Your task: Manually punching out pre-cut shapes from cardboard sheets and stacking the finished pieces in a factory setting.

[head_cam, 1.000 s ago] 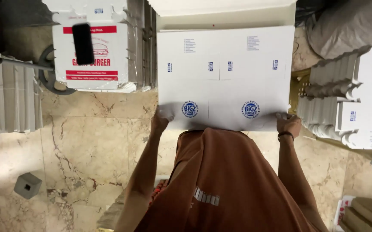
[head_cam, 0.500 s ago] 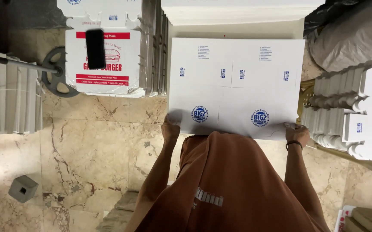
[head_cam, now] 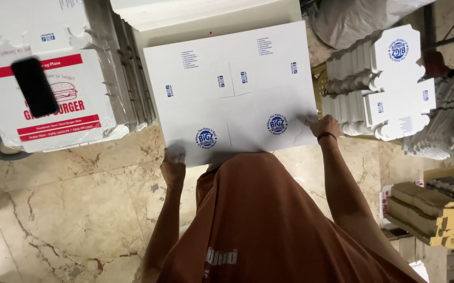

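Observation:
A flat white cardboard sheet (head_cam: 237,89) with small blue printed marks and two round blue emblems is held out in front of me over the marble floor. My left hand (head_cam: 173,169) grips its near left corner. My right hand (head_cam: 324,126), with a dark band on the wrist, grips the near right edge. The sheet is tilted slightly, with its left side lower. My brown shirt fills the lower middle of the view.
A stack of white flat boxes with red print (head_cam: 54,105) stands at the left, with a black phone (head_cam: 34,86) on top. Piles of die-cut white blanks (head_cam: 379,89) sit at the right. Brown and yellow boxes (head_cam: 431,207) lie at the lower right. Another white stack (head_cam: 195,10) lies beyond the sheet.
The sheet has shifted and rotated a little, its left side dropping lower. Both hands keep their hold on its near edge. The view has moved slightly.

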